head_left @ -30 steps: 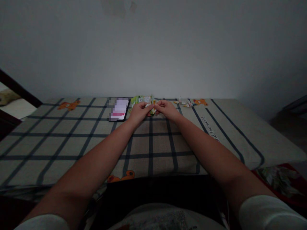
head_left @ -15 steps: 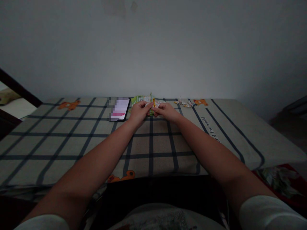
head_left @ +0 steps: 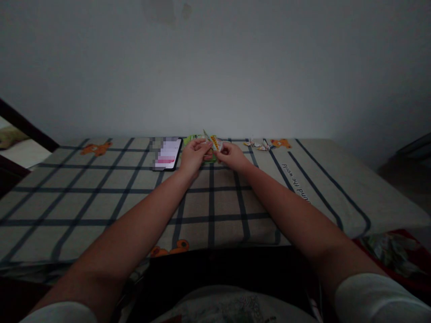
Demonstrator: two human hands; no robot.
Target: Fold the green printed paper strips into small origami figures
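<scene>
Above the far part of the table, a small white packet (head_left: 216,143) with a yellow printed strip is between my two hands. My left hand (head_left: 194,154) pinches its left edge with thumb and fingertips. On the other side my right hand (head_left: 233,156) grips the lower right edge, fingers curled. Behind and under the hands lies a green bag (head_left: 192,139), partly covered by them. What is inside the packet cannot be made out.
A phone (head_left: 167,154) with a lit screen lies left of my left hand. Several crumpled wrappers (head_left: 259,144) lie to the right. The checked tablecloth (head_left: 134,204) reaches the wall (head_left: 215,67). A red container (head_left: 399,234) holding wrappers stands low at the right.
The packet has tilted and shows more of its yellow strip. My left fingers have lifted and spread a little, while my right hand has shifted slightly.
</scene>
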